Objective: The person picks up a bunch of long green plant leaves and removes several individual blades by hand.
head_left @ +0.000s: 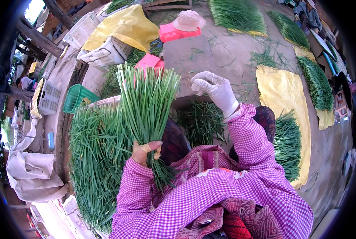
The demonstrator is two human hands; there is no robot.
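Crates, sacks and a basket at the edge of the yard; no labels, signs or screens to be seen.

A white slatted plastic crate (106, 51) lies tilted at upper left, with a crumpled yellow sack (124, 24) draped over and behind it. A second white crate (81, 30) stands further back to its left, and a third white crate (48, 97) sits at the left edge. A green plastic basket (79, 96) with an open lattice wall rests between them, just beside the heaped greens. A pale grey sack (32, 171) slumps at lower left. Flat yellow sacks (283, 95) are spread on the ground at right, under rows of greens.
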